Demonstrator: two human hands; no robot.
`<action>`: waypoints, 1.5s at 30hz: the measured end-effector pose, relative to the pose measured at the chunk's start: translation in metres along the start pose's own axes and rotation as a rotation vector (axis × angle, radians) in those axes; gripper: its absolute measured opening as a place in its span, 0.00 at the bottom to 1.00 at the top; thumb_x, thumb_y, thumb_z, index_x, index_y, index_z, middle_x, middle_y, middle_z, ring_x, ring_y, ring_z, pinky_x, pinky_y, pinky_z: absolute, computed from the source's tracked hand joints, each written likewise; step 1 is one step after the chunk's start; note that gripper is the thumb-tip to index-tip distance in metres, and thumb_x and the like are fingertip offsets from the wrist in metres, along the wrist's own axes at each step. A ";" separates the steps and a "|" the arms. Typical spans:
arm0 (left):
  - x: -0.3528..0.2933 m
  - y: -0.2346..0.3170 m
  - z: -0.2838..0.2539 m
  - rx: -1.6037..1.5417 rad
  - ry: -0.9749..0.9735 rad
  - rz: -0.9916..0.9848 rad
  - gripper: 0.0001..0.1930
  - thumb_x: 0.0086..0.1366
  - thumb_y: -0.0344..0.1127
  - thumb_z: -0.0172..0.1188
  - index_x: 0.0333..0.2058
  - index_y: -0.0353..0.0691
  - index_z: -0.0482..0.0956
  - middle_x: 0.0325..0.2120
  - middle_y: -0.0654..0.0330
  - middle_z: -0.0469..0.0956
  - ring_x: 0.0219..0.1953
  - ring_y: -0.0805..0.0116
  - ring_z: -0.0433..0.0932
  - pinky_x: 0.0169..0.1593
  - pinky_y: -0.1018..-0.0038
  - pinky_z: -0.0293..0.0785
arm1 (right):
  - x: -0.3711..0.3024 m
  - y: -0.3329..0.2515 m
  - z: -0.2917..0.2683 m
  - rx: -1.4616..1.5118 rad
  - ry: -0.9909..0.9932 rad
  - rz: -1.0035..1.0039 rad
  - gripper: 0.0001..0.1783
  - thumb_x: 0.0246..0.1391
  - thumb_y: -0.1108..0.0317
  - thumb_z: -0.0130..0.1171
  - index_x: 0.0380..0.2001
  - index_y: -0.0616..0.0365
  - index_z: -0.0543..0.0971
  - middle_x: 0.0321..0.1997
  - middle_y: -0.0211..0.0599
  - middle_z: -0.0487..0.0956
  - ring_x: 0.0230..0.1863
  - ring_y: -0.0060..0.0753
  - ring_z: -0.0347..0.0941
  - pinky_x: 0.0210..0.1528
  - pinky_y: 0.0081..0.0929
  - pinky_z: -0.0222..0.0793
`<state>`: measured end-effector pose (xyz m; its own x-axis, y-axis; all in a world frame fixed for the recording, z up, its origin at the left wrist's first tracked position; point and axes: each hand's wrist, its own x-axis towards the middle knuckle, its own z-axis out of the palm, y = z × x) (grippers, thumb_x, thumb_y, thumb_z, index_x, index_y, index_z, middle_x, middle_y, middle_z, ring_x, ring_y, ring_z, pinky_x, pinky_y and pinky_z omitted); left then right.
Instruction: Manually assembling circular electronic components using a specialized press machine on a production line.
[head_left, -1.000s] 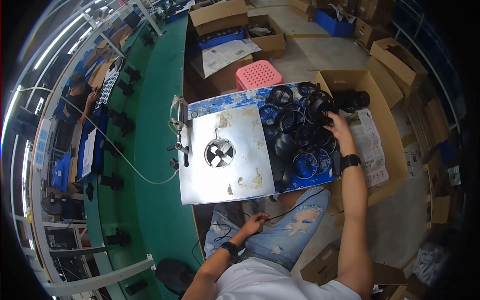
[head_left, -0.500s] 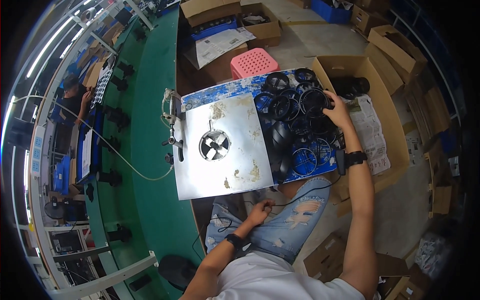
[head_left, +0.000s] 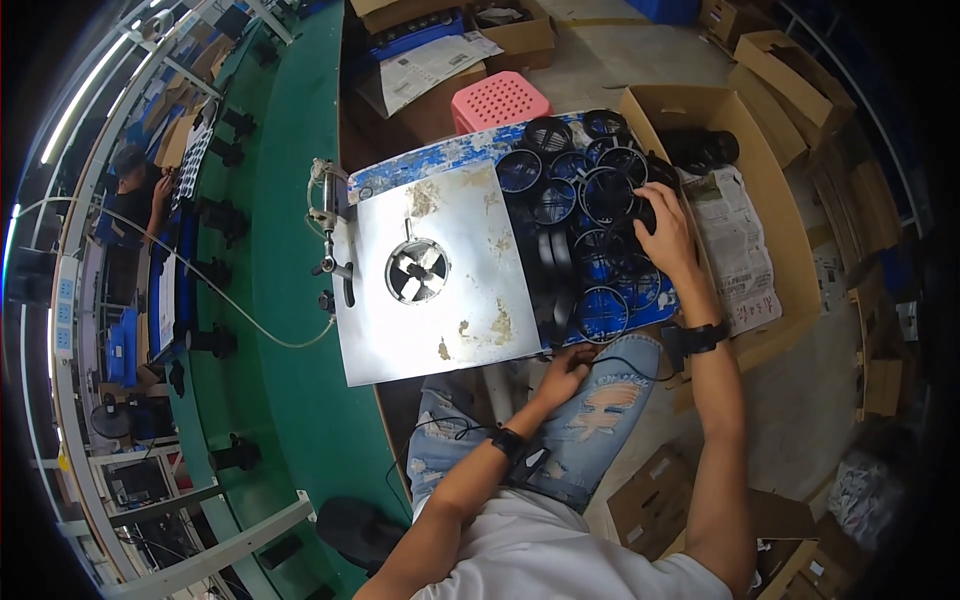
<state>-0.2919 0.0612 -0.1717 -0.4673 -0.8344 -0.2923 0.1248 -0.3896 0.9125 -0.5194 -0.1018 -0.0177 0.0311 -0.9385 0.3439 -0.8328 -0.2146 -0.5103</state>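
My right hand [head_left: 667, 230] reaches over a pile of black round plastic rings. Its thumb and fingers close on the rim of one black ring [head_left: 608, 196]. Other rings [head_left: 519, 171] and crossbar-backed ring parts lie around it, several overlapping, on a worn blue board [head_left: 420, 158]. Just below the board's front edge, above my thigh, is my left hand [head_left: 566, 376]. Its fingers are curled together, and nothing shows in them. Left of the pile lies a metal plate [head_left: 450, 330] with a round opening, where a fan-like spoked part [head_left: 418, 270] sits.
A small cylinder with a lever [head_left: 328, 215] and an air hose stand at the plate's left, beside a long green table [head_left: 300, 420]. An open cardboard box [head_left: 800, 280] with newspaper is on the right. Behind is a pink stool [head_left: 500, 100]. Another person [head_left: 140, 190] works far left.
My right hand has shifted slightly down and the ring at its fingers has moved left. My left hand has risen from my lap toward the board's front edge. The whole view has shifted a little.
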 end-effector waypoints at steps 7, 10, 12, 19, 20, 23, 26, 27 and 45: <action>-0.009 0.005 0.003 0.116 0.011 -0.019 0.21 0.62 0.27 0.53 0.55 0.34 0.69 0.49 0.52 0.75 0.52 0.62 0.73 0.58 0.70 0.66 | -0.028 -0.011 -0.001 -0.035 -0.022 0.023 0.37 0.39 0.76 0.65 0.56 0.53 0.67 0.60 0.44 0.65 0.62 0.53 0.61 0.61 0.40 0.60; -0.011 0.012 0.008 0.135 0.013 -0.038 0.21 0.63 0.30 0.52 0.55 0.34 0.69 0.49 0.53 0.75 0.52 0.63 0.73 0.58 0.70 0.66 | -0.044 -0.017 -0.003 -0.026 -0.013 0.017 0.36 0.39 0.76 0.65 0.56 0.54 0.67 0.60 0.44 0.65 0.62 0.53 0.60 0.62 0.40 0.60; -0.011 0.009 0.003 0.109 0.060 -0.010 0.20 0.64 0.35 0.51 0.53 0.33 0.72 0.49 0.54 0.75 0.52 0.64 0.73 0.57 0.71 0.66 | -0.053 -0.025 0.004 0.047 0.083 0.014 0.32 0.41 0.76 0.63 0.54 0.55 0.69 0.59 0.44 0.67 0.60 0.51 0.63 0.61 0.38 0.61; 0.010 0.034 0.018 -0.273 0.224 -0.342 0.21 0.60 0.50 0.62 0.37 0.34 0.82 0.32 0.59 0.81 0.36 0.71 0.77 0.44 0.78 0.69 | -0.116 -0.028 0.003 0.279 0.018 0.337 0.17 0.46 0.74 0.62 0.43 0.59 0.76 0.41 0.41 0.80 0.44 0.39 0.77 0.47 0.32 0.71; 0.015 0.028 0.021 -0.303 0.284 -0.374 0.22 0.59 0.52 0.63 0.34 0.34 0.82 0.31 0.59 0.81 0.35 0.71 0.77 0.43 0.78 0.70 | -0.121 -0.030 0.007 0.303 0.048 0.317 0.15 0.47 0.72 0.62 0.41 0.61 0.77 0.35 0.40 0.82 0.37 0.34 0.79 0.41 0.30 0.73; 0.020 0.015 0.025 -0.371 0.340 -0.333 0.22 0.60 0.51 0.62 0.36 0.34 0.81 0.33 0.59 0.81 0.35 0.69 0.77 0.43 0.76 0.71 | -0.133 -0.027 0.012 0.371 -0.100 0.411 0.15 0.48 0.70 0.63 0.41 0.61 0.77 0.34 0.41 0.82 0.34 0.33 0.79 0.38 0.29 0.74; 0.027 0.001 0.017 -0.369 0.331 -0.325 0.22 0.63 0.53 0.57 0.35 0.35 0.81 0.32 0.58 0.81 0.35 0.68 0.77 0.43 0.74 0.71 | -0.137 -0.029 0.019 0.320 -0.277 0.453 0.16 0.48 0.66 0.64 0.40 0.62 0.77 0.33 0.42 0.82 0.32 0.35 0.79 0.37 0.30 0.74; 0.026 -0.005 0.015 -0.332 0.291 -0.346 0.22 0.63 0.53 0.56 0.35 0.35 0.81 0.31 0.58 0.81 0.34 0.68 0.77 0.43 0.74 0.71 | -0.139 -0.023 0.027 0.307 -0.306 0.442 0.18 0.48 0.64 0.65 0.41 0.61 0.77 0.33 0.43 0.82 0.32 0.36 0.79 0.37 0.30 0.74; 0.015 0.017 -0.034 0.676 0.277 -0.060 0.18 0.48 0.43 0.59 0.28 0.31 0.83 0.29 0.42 0.81 0.28 0.47 0.80 0.34 0.60 0.76 | -0.148 0.016 0.053 0.576 -0.109 0.354 0.24 0.60 0.65 0.58 0.53 0.71 0.69 0.49 0.45 0.76 0.49 0.30 0.72 0.53 0.24 0.66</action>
<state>-0.2672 0.0291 -0.1699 -0.2064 -0.9220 -0.3276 -0.5037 -0.1869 0.8434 -0.5085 0.0190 -0.1183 -0.1083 -0.9940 0.0127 -0.3769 0.0293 -0.9258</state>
